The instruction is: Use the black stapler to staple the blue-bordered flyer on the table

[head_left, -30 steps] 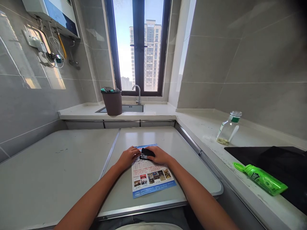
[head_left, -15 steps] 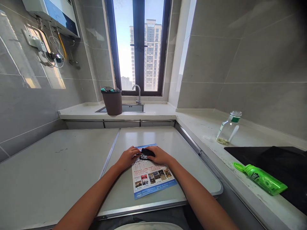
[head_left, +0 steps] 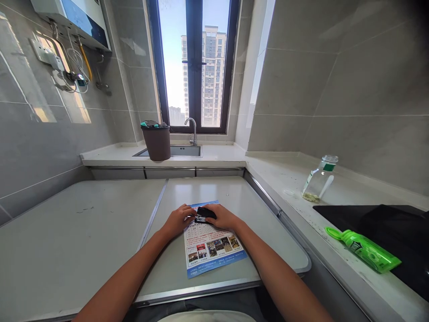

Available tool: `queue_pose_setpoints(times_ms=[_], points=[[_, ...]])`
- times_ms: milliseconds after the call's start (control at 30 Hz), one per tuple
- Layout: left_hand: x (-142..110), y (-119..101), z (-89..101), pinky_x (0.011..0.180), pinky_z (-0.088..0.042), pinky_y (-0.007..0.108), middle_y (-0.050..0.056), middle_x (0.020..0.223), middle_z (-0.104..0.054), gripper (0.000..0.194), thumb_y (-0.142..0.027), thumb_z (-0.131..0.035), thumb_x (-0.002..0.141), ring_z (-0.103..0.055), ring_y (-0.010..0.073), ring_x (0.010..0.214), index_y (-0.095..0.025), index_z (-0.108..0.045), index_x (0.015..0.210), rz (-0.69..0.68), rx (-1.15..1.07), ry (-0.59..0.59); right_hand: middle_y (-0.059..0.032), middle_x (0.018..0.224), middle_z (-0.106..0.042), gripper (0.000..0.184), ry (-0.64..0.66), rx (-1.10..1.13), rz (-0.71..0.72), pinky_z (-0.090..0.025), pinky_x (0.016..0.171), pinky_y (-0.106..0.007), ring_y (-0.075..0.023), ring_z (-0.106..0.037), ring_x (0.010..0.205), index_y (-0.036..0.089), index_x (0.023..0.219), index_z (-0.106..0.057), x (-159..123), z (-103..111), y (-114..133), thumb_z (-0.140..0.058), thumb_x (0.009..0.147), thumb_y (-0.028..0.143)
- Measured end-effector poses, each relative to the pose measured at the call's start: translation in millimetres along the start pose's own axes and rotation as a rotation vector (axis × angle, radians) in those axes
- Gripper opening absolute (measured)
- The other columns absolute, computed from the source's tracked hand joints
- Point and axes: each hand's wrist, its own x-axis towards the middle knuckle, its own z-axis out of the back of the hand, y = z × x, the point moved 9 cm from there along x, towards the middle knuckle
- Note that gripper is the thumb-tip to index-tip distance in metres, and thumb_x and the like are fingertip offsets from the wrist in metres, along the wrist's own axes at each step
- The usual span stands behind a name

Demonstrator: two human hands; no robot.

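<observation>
On the white tabletop [head_left: 100, 241], a printed leaflet [head_left: 214, 256] is laid. Over its upper part, a black stapler [head_left: 205, 213] is gripped by the right hand [head_left: 222, 216]; its left end is touched by the left hand [head_left: 178, 221], though whether anything is pinched there cannot be told. Beyond, a brown bin [head_left: 157, 144] is backed by a window [head_left: 193, 89].

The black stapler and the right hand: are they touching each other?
Touching. The head view shows the right hand closed around the right end of the black stapler, without a visible gap.
</observation>
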Motion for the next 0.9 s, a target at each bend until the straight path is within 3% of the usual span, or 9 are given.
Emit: queue_pose_setpoints(times_ms=[900], points=[[0.1, -0.2, 0.3, 0.077, -0.049, 0.031, 0.004, 0.099, -0.073, 0.017, -0.021, -0.057, 0.097, -0.061, 0.0219, 0.097, -0.026, -0.073, 0.1, 0.002, 0.005, 0.011, -0.0076, 0.118, -0.074, 0.045, 0.012, 0.015, -0.01, -0.051, 0.09, -0.036, -0.0256, -0.068, 0.104, 0.023, 0.132, -0.063, 0.1, -1.4, -1.5, -0.071, 0.088, 0.024]])
